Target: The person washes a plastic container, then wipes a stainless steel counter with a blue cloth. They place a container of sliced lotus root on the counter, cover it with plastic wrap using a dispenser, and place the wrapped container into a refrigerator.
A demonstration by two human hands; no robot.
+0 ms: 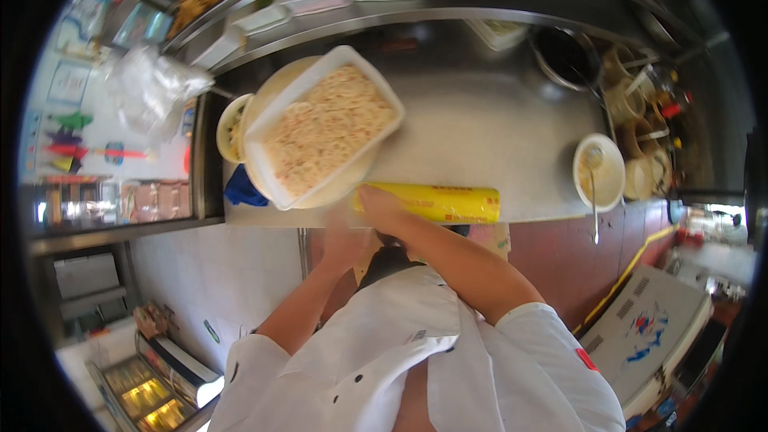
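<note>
My right hand is curled at the left end of a long yellow printed plastic-wrap package, which lies along the near edge of the steel worktop. Motion blurs my left hand, just left of the right one and in front of the worktop edge; its fingers are unclear. Beyond my hands, a white rectangular tub rests at an angle on a large round pale container. Pale shredded food with reddish bits fills much of the tub.
A blue cloth and a small bowl of food sit left of the tub. At right are a white bowl with a ladle, a pot of dark liquid and several jars. A steel shelf crosses the back.
</note>
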